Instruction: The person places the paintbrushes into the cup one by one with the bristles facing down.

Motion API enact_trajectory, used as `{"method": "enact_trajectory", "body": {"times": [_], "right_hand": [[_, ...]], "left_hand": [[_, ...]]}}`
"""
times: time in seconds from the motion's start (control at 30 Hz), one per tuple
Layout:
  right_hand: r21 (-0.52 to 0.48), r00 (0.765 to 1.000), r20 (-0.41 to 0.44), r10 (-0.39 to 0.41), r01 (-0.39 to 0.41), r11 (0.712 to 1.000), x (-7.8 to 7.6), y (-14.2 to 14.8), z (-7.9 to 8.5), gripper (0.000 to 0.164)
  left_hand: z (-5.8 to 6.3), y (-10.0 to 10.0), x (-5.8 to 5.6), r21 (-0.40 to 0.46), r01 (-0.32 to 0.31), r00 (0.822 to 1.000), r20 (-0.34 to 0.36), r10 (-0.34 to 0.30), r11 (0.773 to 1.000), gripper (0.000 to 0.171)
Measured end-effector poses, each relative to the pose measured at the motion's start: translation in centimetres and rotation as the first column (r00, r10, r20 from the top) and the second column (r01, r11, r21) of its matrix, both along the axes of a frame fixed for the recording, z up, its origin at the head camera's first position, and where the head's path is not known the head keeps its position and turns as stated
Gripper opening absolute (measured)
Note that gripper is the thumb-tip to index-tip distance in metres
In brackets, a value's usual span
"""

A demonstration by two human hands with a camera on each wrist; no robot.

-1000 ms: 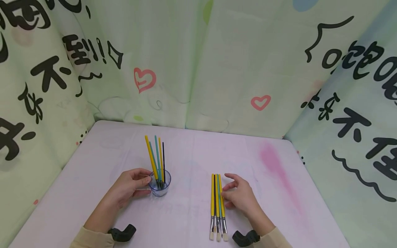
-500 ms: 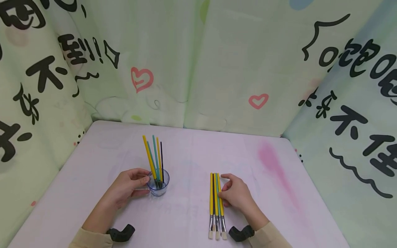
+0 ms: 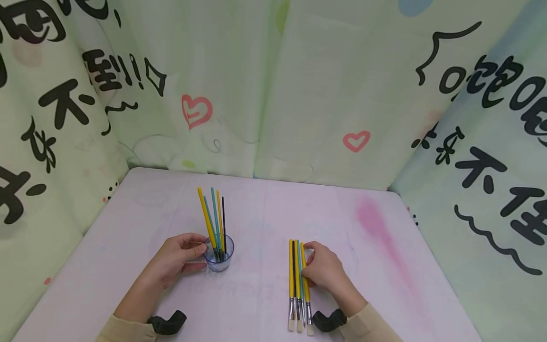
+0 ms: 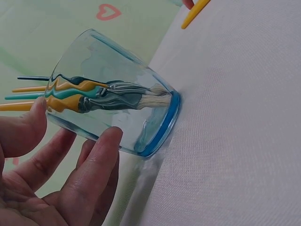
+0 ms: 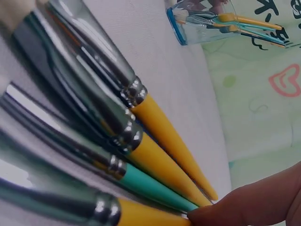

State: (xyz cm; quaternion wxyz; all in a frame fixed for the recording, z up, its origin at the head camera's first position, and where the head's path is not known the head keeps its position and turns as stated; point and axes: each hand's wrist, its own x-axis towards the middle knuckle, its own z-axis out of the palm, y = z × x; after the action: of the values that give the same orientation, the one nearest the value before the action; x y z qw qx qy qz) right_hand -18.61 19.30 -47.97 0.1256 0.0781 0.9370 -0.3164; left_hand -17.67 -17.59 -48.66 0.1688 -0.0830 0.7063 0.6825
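A clear blue-tinted plastic cup (image 3: 219, 267) stands upright on the table, holding several paintbrushes (image 3: 212, 223) with their bristles down. My left hand (image 3: 181, 256) holds the cup by its left side; in the left wrist view the thumb is at the rim and the fingers (image 4: 101, 157) lie along the wall. Right of the cup lies a row of paintbrushes (image 3: 295, 275) with yellow, black and teal handles, bristles toward me. With thumb and fingers, my right hand (image 3: 325, 268) pinches the rightmost yellow paintbrush (image 3: 306, 290), whose lower handle shows in the right wrist view.
The table (image 3: 256, 304) is covered by a pale pink cloth with a darker pink streak (image 3: 380, 228) on the right. Printed curtains (image 3: 299, 95) enclose its back and both sides. Black wrist mounts (image 3: 168, 323) sit below each hand.
My right hand has drawn its fingers in on the rightmost yellow paintbrush, which has slid slightly toward me and apart from the row. The left hand stays at the cup.
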Motion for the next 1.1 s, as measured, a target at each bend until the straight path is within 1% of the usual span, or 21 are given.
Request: {"method": "enact_trajectory", "body": {"times": [0.13,0.27,0.37,0.6,0.7,0.83,0.9,1.1], "right_hand": [[-0.017,1.0,0.016,-0.01,0.01,1.0,0.0,0.0,0.0,0.071],[-0.091,0.998,0.055,-0.024,0.029,0.995,-0.2,0.4,0.0,0.07],[-0.156,0.996,0.08,-0.035,0.047,0.987,-0.3,0.7,0.0,0.068],[-0.267,0.997,0.059,-0.058,0.072,0.961,-0.1,0.9,-0.1,0.068],[-0.319,0.996,0.043,-0.074,0.084,0.944,-0.1,0.6,0.1,0.071],[-0.386,0.996,0.018,-0.091,0.091,0.918,-0.1,0.0,0.5,0.074],[-0.419,0.995,0.003,-0.1,0.092,0.904,-0.1,-0.3,0.9,0.073],[-0.515,0.993,-0.042,-0.112,0.075,0.854,-0.1,-1.5,1.7,0.07]], "left_hand": [[0.1,0.1,0.1,0.0,-0.005,1.0,0.01,0.005,1.0,0.035],[0.0,0.0,0.0,0.004,-0.005,1.0,0.011,0.005,1.0,0.035],[-0.1,0.0,0.0,0.007,-0.004,1.0,0.014,0.004,1.0,0.035],[-0.2,0.0,-0.1,0.011,-0.002,1.0,0.0,0.002,1.0,0.036],[-0.2,-0.1,-0.1,0.003,-0.001,1.0,-0.005,0.001,1.0,0.036],[-0.2,0.0,-0.1,-0.007,-0.004,1.0,0.007,0.004,1.0,0.035],[-0.2,0.1,-0.1,-0.005,-0.01,1.0,0.014,0.01,1.0,0.034],[-0.2,-0.1,-0.1,0.004,0.0,1.0,0.0,0.0,1.0,0.036]]}}
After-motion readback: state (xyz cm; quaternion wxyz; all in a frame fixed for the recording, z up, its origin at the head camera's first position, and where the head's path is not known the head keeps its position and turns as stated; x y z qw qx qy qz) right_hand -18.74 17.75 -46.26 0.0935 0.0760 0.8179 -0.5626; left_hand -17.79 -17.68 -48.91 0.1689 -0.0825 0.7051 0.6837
